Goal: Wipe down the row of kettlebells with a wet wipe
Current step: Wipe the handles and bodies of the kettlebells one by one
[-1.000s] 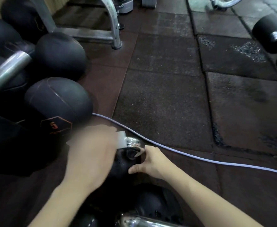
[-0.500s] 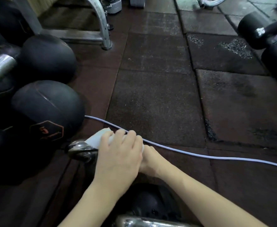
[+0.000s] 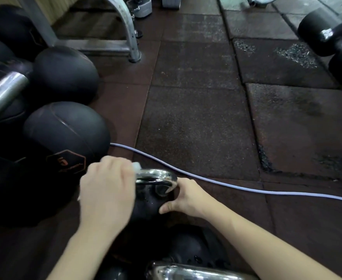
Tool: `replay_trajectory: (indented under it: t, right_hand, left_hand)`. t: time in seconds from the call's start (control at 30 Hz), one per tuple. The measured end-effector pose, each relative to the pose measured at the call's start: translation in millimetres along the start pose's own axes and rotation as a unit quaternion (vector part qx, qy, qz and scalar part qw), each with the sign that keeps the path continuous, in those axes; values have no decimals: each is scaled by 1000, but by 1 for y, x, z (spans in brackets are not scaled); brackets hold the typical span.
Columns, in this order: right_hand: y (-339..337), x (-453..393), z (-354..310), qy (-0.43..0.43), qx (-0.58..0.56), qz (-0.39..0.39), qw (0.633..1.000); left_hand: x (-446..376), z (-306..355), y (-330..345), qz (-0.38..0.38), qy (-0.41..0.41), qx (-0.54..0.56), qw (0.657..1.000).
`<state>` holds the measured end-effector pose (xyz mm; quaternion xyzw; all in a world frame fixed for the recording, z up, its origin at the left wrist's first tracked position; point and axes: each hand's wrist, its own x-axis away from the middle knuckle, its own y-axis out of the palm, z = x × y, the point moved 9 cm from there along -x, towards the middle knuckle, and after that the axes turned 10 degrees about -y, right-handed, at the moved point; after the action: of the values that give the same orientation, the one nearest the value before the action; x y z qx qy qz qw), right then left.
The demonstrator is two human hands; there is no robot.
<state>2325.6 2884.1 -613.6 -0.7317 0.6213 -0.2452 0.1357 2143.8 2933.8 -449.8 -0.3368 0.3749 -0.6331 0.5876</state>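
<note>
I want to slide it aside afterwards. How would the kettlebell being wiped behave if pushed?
Probably heavy for its size: the kettlebell looks like solid dark metal. Its rounded body might rock, which may be why the right hand steadies it. The shiny handle, rubbed with the wet wipe, is likely slippery.

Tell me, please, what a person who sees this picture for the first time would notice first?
The eye goes first to the two bare hands low in the middle: the left hand rubs a white wet wipe on the shiny chrome handle of a black kettlebell, and the right hand steadies it. Next come the pale cable crossing the rubber floor and the dark medicine balls at the left.
</note>
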Motion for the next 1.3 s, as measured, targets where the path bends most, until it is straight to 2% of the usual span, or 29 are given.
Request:
replay_trajectory:
  t: [0.03, 0.07, 0.1, 0.13, 0.17, 0.23, 0.27, 0.3, 0.37, 0.43, 0.53, 0.6, 0.7, 0.8, 0.87, 0.93, 1.0, 1.07, 1.1, 1.13, 1.2, 1.23, 1.3]
  right_hand:
    - [0, 0, 3, -1, 8, -1, 1000]
    - [1, -1, 5, 3, 8, 3, 1000]
    - [1, -2, 4, 6, 9, 10, 1000]
    - [4, -4, 4, 10, 16, 9, 1000]
    - [6, -6, 2, 8, 34, 5, 999]
    - [8, -6, 3, 13, 46, -6, 999]
    - [7, -6, 5, 18, 36, -1, 999]
    - [4, -4, 5, 21, 33, 5, 999]
    - [1, -2, 6, 14, 26, 0, 1000]
    - [0, -1, 7, 11, 15, -5, 1000]
    - [3, -3, 9, 4, 11, 3, 1000]
    - [4, -5, 10, 1, 10, 6, 1000]
    - [7, -6, 13, 2, 5, 5, 1000]
    - [9, -8, 11, -8, 7, 21, 1000]
    - [9, -8, 9, -11, 19, 12, 1000]
    - [6, -7, 12, -1, 13, 8, 1000]
    - [6, -7, 16, 2, 7, 5, 1000]
    - [6, -6, 20, 4, 0, 7, 1000]
    - [6, -6, 20, 4, -3, 10, 1000]
    - [7, -7, 20, 2, -4, 12, 1000]
    - [7, -7, 17, -11, -11, 9, 1000]
    - [8, -7, 17, -13, -11, 8, 1000]
    - [8, -7, 18, -8, -12, 13, 1000]
  left_hand:
    - [8, 16, 12, -11, 19, -30, 999]
    - [14, 24, 30, -48, -5, -49, 998]
    - [23, 28, 62, -164, -34, -82, 982]
    - [29, 23, 75, -157, -29, -64, 985]
    - [32, 20, 82, -101, 1, -126, 987]
    - [32, 40, 74, -90, 67, 10, 994]
    - [26, 44, 66, -112, 94, 34, 989]
    - [19, 41, 50, -90, 79, 35, 992]
    - [6, 18, 29, -90, 34, 2, 995]
    - [-12, -18, 21, -118, -73, 35, 990]
    - [-31, -47, 15, -64, -78, 18, 995]
    - [-24, -24, 12, -24, 0, -88, 996]
    - [9, 42, 29, 25, 137, -232, 963]
    - [32, 78, 54, 42, 231, -205, 950]
    - [30, 70, 49, 30, 239, -179, 954]
    - [14, 36, 33, 3, 173, -156, 973]
    - [-5, -11, 12, -48, 18, -32, 998]
    - [-14, -53, 9, -92, -119, 142, 978]
    - [-16, -64, 13, -102, -155, 186, 965]
    - [-15, -63, 12, -95, -157, 168, 969]
    - [-11, -37, 6, -25, -57, 32, 998]
    - [-6, -13, 6, 23, 16, -55, 998]
    - [12, 28, 23, 62, 123, -162, 977]
